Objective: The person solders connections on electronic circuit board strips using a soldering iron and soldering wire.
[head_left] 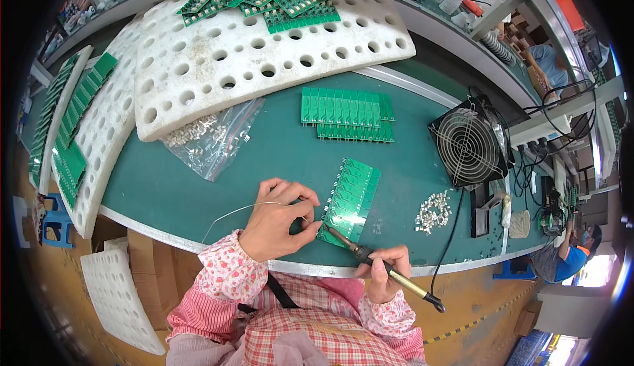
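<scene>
A green circuit board panel [352, 197] lies on the green table [277, 161] in front of me. My left hand [277, 219] pinches a thin solder wire [228, 214] that arcs off to the left, its end held at the panel's near left corner. My right hand [383, 270] grips a soldering iron [370, 258] like a pen. The iron's tip rests at that same near corner of the panel, close to my left fingertips. Its cord [449, 234] runs off to the right.
More green panels [347, 113] lie farther back. A clear bag of small parts [211, 135] sits left, under white perforated foam trays [264, 55] carrying boards. A small black fan [470, 143] stands right, with loose white connectors [434, 209] near it. Another person [568, 254] sits at far right.
</scene>
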The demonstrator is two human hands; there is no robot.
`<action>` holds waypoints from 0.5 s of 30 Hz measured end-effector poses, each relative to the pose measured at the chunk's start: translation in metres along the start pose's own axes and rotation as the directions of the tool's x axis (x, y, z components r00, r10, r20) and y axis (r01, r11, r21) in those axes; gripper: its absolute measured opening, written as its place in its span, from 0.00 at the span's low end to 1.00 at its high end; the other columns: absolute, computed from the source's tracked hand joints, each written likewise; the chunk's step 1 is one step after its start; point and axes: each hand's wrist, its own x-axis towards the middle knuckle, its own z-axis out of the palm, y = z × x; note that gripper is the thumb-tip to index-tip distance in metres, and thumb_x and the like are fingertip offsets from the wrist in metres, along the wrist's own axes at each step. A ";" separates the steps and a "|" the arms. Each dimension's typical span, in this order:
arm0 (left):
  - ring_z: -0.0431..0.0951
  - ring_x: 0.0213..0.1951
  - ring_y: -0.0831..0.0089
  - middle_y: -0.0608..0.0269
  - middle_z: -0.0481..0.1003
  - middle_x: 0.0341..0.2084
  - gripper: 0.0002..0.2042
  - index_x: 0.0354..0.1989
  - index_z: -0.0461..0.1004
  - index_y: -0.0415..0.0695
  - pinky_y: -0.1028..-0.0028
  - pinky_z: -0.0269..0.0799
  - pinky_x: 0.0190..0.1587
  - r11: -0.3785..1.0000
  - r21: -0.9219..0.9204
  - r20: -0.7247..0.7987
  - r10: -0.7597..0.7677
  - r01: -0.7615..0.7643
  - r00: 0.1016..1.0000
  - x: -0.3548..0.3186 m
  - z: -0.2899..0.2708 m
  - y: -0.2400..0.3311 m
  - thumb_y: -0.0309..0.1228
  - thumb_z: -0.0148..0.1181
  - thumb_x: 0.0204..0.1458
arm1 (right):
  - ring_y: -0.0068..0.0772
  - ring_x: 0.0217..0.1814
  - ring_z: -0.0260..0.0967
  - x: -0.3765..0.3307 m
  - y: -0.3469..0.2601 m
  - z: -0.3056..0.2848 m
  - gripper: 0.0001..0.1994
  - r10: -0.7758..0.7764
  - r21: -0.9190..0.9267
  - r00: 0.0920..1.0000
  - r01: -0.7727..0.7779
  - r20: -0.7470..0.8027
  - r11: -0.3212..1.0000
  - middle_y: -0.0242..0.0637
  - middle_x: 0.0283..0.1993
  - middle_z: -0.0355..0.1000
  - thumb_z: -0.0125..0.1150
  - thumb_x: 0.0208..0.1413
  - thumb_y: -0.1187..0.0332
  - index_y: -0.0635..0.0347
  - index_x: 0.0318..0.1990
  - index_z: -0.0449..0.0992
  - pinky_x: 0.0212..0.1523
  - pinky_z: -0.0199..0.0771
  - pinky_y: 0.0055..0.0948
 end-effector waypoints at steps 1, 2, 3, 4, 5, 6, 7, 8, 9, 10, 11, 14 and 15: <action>0.71 0.40 0.69 0.70 0.75 0.36 0.11 0.17 0.69 0.47 0.65 0.54 0.54 1.000 -0.009 -0.006 -0.010 0.010 1.000 0.000 0.000 0.000 0.28 0.67 0.41 | 0.26 0.20 0.73 0.000 0.001 0.000 0.07 0.007 -0.004 1.000 -0.007 -0.017 1.000 0.43 0.23 0.73 0.54 0.57 0.72 0.69 0.36 0.67 0.23 0.76 0.24; 0.71 0.40 0.69 0.70 0.75 0.36 0.11 0.17 0.69 0.47 0.65 0.54 0.54 1.000 -0.008 -0.007 -0.007 0.007 1.000 0.001 0.001 -0.001 0.28 0.67 0.41 | 0.26 0.20 0.73 -0.001 0.002 0.001 0.07 0.004 -0.003 1.000 -0.004 -0.017 1.000 0.43 0.23 0.73 0.54 0.57 0.72 0.69 0.36 0.67 0.23 0.76 0.24; 0.71 0.40 0.69 0.70 0.75 0.36 0.11 0.17 0.69 0.47 0.65 0.54 0.54 0.999 -0.032 -0.017 -0.023 0.022 1.000 0.002 0.001 -0.001 0.28 0.67 0.41 | 0.26 0.16 0.69 0.000 0.003 0.002 0.09 -0.011 -0.003 0.998 0.010 -0.064 1.000 0.41 0.21 0.70 0.52 0.58 0.69 0.67 0.36 0.64 0.19 0.72 0.24; 0.72 0.40 0.68 0.70 0.75 0.35 0.10 0.17 0.69 0.47 0.65 0.55 0.54 0.998 -0.055 -0.026 -0.039 0.037 0.999 0.003 0.001 -0.001 0.27 0.67 0.41 | 0.27 0.13 0.65 0.000 0.004 0.003 0.11 -0.025 -0.003 0.994 0.025 -0.111 1.000 0.40 0.20 0.66 0.51 0.59 0.65 0.66 0.37 0.62 0.15 0.69 0.24; 0.72 0.40 0.68 0.70 0.75 0.35 0.10 0.17 0.69 0.47 0.65 0.55 0.54 0.998 -0.051 -0.028 -0.037 0.036 0.999 0.004 0.000 -0.001 0.27 0.67 0.41 | 0.26 0.11 0.62 0.001 0.008 0.004 0.11 -0.059 0.005 0.989 0.060 -0.139 0.998 0.39 0.16 0.64 0.50 0.59 0.65 0.65 0.37 0.62 0.15 0.67 0.23; 0.72 0.40 0.68 0.69 0.75 0.35 0.10 0.18 0.69 0.46 0.65 0.55 0.54 0.998 -0.054 -0.028 -0.042 0.041 0.999 0.004 0.000 -0.001 0.27 0.67 0.41 | 0.26 0.11 0.62 0.002 0.008 0.003 0.11 -0.062 0.009 0.988 0.064 -0.138 0.998 0.39 0.16 0.64 0.50 0.59 0.65 0.65 0.37 0.62 0.15 0.67 0.23; 0.72 0.41 0.68 0.69 0.75 0.35 0.10 0.18 0.69 0.46 0.65 0.56 0.53 0.997 -0.056 -0.030 -0.047 0.045 0.998 0.004 -0.001 0.000 0.27 0.67 0.41 | 0.26 0.11 0.62 0.002 0.009 0.003 0.11 -0.071 0.008 0.988 0.073 -0.139 0.997 0.39 0.16 0.64 0.50 0.59 0.65 0.65 0.37 0.62 0.15 0.67 0.24; 0.72 0.41 0.68 0.69 0.75 0.35 0.10 0.18 0.69 0.46 0.65 0.56 0.53 0.998 -0.047 -0.035 -0.041 0.040 0.999 0.004 -0.001 0.000 0.27 0.67 0.41 | 0.26 0.11 0.62 0.003 0.010 0.003 0.11 -0.084 0.011 0.987 0.086 -0.139 0.996 0.39 0.15 0.64 0.50 0.60 0.65 0.65 0.38 0.61 0.15 0.67 0.24; 0.72 0.41 0.68 0.69 0.75 0.35 0.09 0.19 0.69 0.46 0.65 0.56 0.53 0.998 -0.050 -0.043 -0.040 0.038 0.998 0.004 0.000 -0.001 0.27 0.67 0.41 | 0.27 0.12 0.62 0.002 0.012 0.003 0.11 -0.086 0.004 0.987 0.087 -0.134 0.996 0.39 0.16 0.64 0.50 0.60 0.65 0.65 0.38 0.61 0.15 0.66 0.24; 0.72 0.41 0.68 0.69 0.75 0.35 0.09 0.19 0.69 0.46 0.65 0.56 0.53 0.998 -0.052 -0.053 -0.039 0.036 0.998 0.003 0.001 -0.001 0.27 0.67 0.41 | 0.27 0.12 0.62 -0.002 0.010 0.001 0.11 -0.097 0.012 0.986 0.100 -0.132 0.995 0.39 0.16 0.64 0.50 0.60 0.65 0.65 0.38 0.61 0.15 0.66 0.24; 0.73 0.40 0.69 0.69 0.75 0.35 0.09 0.20 0.70 0.46 0.65 0.57 0.53 0.999 -0.035 -0.056 -0.033 0.031 0.998 0.002 -0.001 0.000 0.27 0.67 0.42 | 0.27 0.16 0.66 -0.002 0.007 0.002 0.10 -0.100 0.021 0.984 0.104 -0.146 0.994 0.40 0.19 0.68 0.53 0.59 0.67 0.66 0.37 0.64 0.19 0.69 0.24; 0.73 0.40 0.70 0.69 0.76 0.35 0.09 0.21 0.70 0.46 0.65 0.57 0.53 0.997 -0.067 -0.056 -0.031 0.027 0.998 0.001 0.004 -0.002 0.28 0.67 0.42 | 0.32 0.24 0.71 0.008 0.005 0.004 0.09 -0.303 -0.184 0.950 0.286 -0.070 0.940 0.41 0.23 0.72 0.59 0.56 0.72 0.64 0.43 0.71 0.28 0.71 0.27; 0.74 0.37 0.69 0.69 0.75 0.34 0.07 0.23 0.72 0.45 0.64 0.58 0.52 0.997 -0.074 -0.072 -0.024 0.019 0.997 0.002 0.001 -0.001 0.30 0.65 0.45 | 0.35 0.27 0.70 0.012 0.002 0.002 0.11 -0.331 -0.340 0.943 0.316 0.013 0.886 0.42 0.26 0.72 0.61 0.52 0.74 0.62 0.44 0.72 0.30 0.70 0.28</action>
